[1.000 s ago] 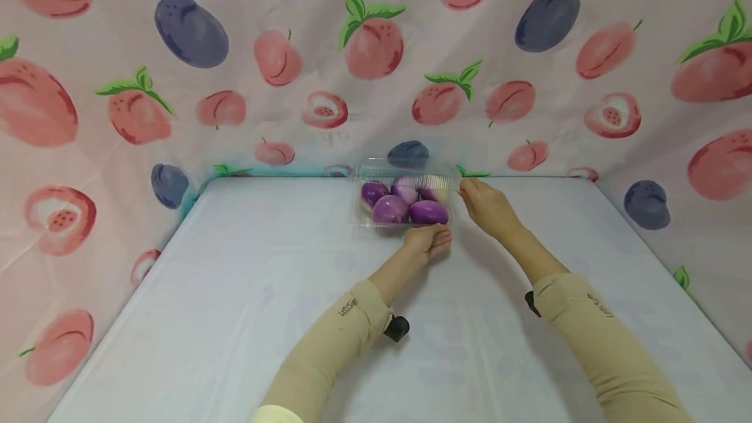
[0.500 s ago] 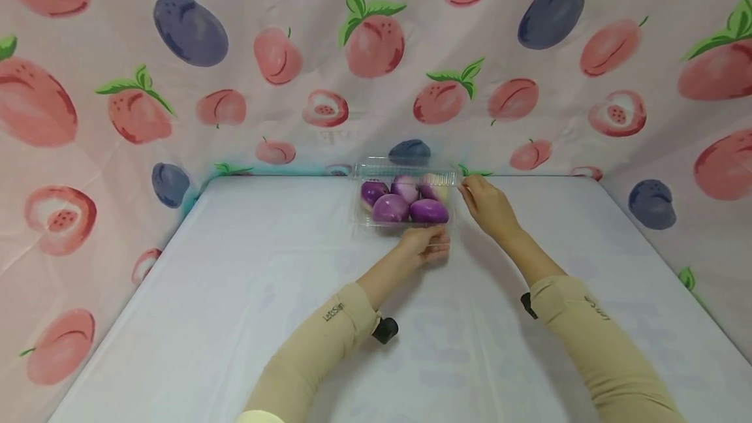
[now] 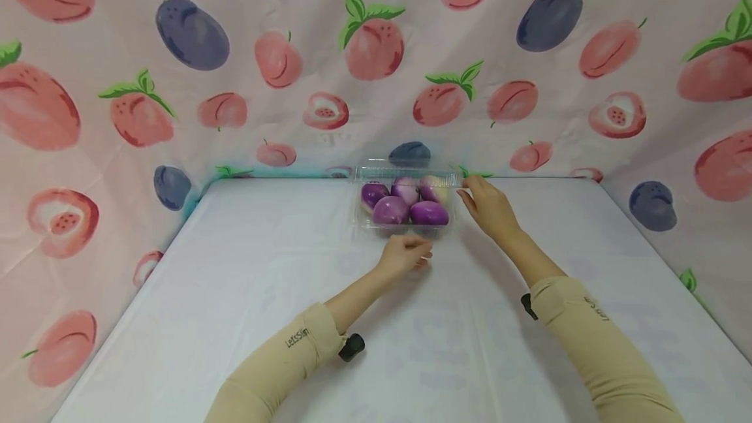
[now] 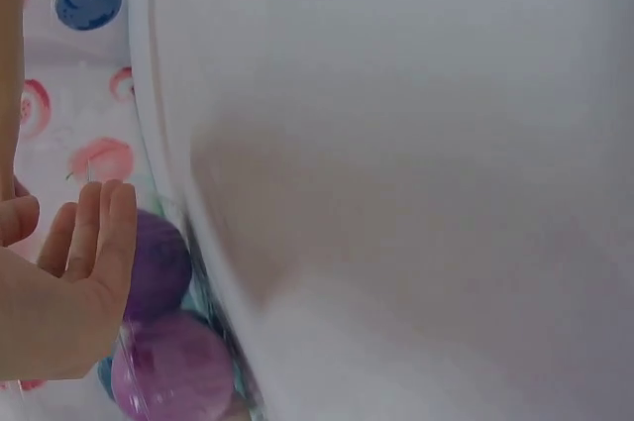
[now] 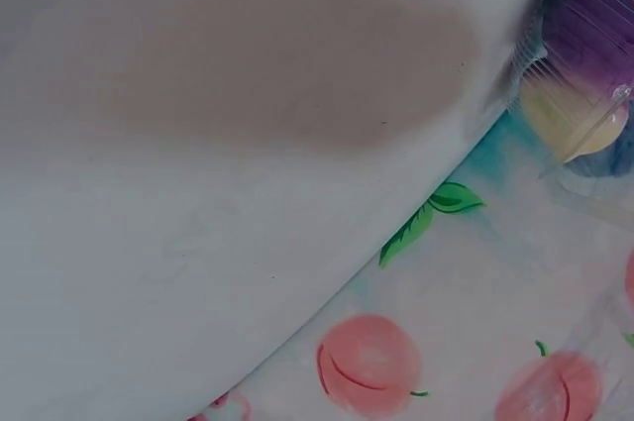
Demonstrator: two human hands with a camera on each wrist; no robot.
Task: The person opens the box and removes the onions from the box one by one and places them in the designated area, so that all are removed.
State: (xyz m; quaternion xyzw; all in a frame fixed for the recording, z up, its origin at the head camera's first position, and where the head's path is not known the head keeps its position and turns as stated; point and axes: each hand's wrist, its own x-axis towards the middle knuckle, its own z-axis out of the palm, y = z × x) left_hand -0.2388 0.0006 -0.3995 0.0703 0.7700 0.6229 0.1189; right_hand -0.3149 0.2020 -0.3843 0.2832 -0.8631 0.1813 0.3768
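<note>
A clear plastic clamshell box point(image 3: 358, 214) stands at the table's back edge. In it lie several glossy purple round vegetables point(image 3: 390, 210), some cream at one end, like onions. My left hand point(image 3: 404, 254) is just in front of the box, apart from it, holding nothing. In the left wrist view its fingers point(image 4: 116, 228) are extended. My right hand point(image 3: 486, 206) is at the box's right back corner. Its thumb and forefinger are slightly parted there, the fingertips right at the ridged plastic edge point(image 3: 440, 179). The right wrist view shows part of the box, but not the hand.
A white cloth covers the table point(image 3: 264, 318). Behind it and along both sides hangs a pink curtain point(image 3: 247, 12) printed with peaches and dark plums. The box stands close against this curtain. A black wrist camera point(image 3: 352, 348) sits on the left forearm.
My left hand has drawn back from the front of the box, toward me and to the left. My right hand stays at the corner, its thumb slightly lower. The box has hardly moved.
</note>
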